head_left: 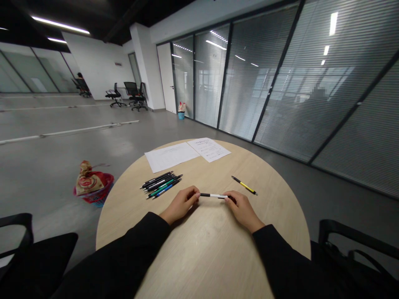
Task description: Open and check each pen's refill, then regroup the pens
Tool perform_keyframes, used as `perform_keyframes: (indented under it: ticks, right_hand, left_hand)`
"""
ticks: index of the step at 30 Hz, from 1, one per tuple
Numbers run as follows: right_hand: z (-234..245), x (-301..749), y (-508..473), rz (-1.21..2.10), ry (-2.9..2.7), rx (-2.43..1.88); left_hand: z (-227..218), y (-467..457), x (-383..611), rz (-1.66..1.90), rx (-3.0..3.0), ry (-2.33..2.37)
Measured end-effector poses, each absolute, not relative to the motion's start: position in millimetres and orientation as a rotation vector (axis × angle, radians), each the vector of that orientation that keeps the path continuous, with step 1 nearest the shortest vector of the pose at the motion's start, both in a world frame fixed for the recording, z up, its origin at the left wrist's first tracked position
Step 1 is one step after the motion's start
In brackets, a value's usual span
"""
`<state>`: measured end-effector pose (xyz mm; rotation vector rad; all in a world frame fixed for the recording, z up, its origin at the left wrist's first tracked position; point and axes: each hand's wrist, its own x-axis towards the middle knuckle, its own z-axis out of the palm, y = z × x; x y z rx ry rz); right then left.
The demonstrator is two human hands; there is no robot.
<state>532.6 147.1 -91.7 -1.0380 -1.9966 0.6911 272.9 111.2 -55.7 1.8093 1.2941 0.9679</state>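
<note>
Item one: left hand (181,204), fingers (193,197) curled inward and pinching one end of a black-and-white retractable pen (213,195). Item two: right hand (243,210), fingers (227,198) closed likewise on the other end, the pen lying level between the hands (whether it touches the bench, I cannot tell from here). Likely light, stiff and somewhat slippery, it is best taken by the barrel. Nearby: a side-by-side bundle of dark pens (161,185) left of the hands; one yellow-and-black pen (245,185) to the right. Farther out: two printed sheets (190,153) near the far edge of the round, pale wood bench (274,216). On the floor beyond: a red basket (99,192) holding a patterned bag (89,180).
</note>
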Motion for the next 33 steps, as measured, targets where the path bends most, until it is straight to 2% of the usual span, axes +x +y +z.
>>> perform_keyframes:
  ticks: [5, 11, 27, 33]
  right_hand:
    - [-89.8, 532.7, 146.6, 0.691, -2.003, -1.044]
    - [-91.7, 532.9, 147.1, 0.701, -1.987, -1.048]
    - [-89.4, 532.5, 146.8, 0.686, -1.995, -1.037]
    - [-90.7, 532.6, 147.1, 0.683, -1.997, -1.046]
  left_hand:
    - [-57.4, 112.2, 272.9, 0.895, 1.79, 1.353]
    - [-60.3, 111.8, 272.8, 1.009, 1.726, 1.216]
    - [-59.6, 113.3, 271.7, 0.889, 1.77, 1.358]
    - [-57.3, 111.1, 273.5, 0.988, 1.726, 1.249]
